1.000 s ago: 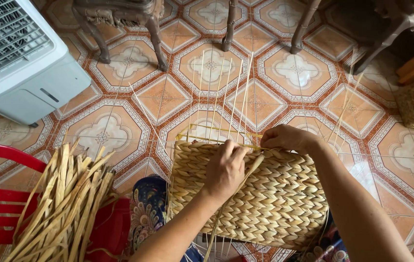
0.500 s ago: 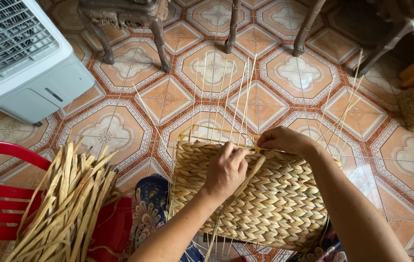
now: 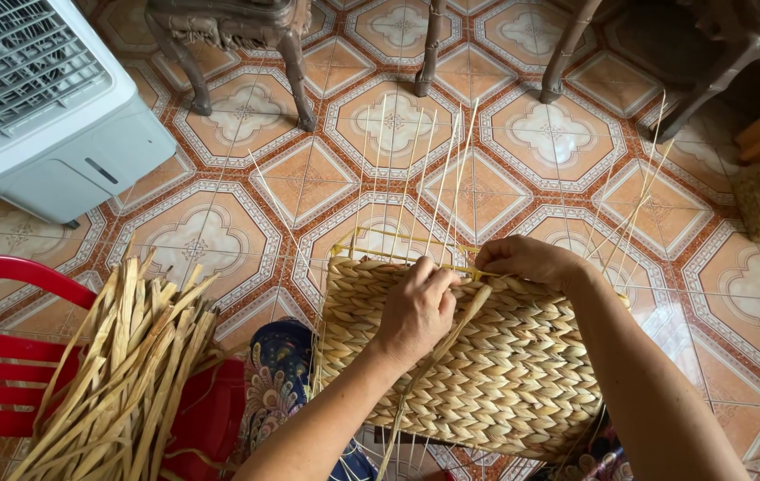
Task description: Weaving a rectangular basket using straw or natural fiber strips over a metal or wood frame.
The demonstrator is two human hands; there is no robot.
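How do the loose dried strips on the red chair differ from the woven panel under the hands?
The dried strips lie loose and splayed in a bundle on the red chair; the woven panel is tightly plaited into even rows. The strips are flat and broad; the panel's strands look twisted and rounded. Both hands, left and right, rest on the panel's top edge, none on the strips. Both share a straw colour.

Orange-and-cream patterned tile floor (image 3: 246,169); a white box fan (image 3: 37,107) stands far left, dark carved wooden chair legs (image 3: 295,67) along the far edge.
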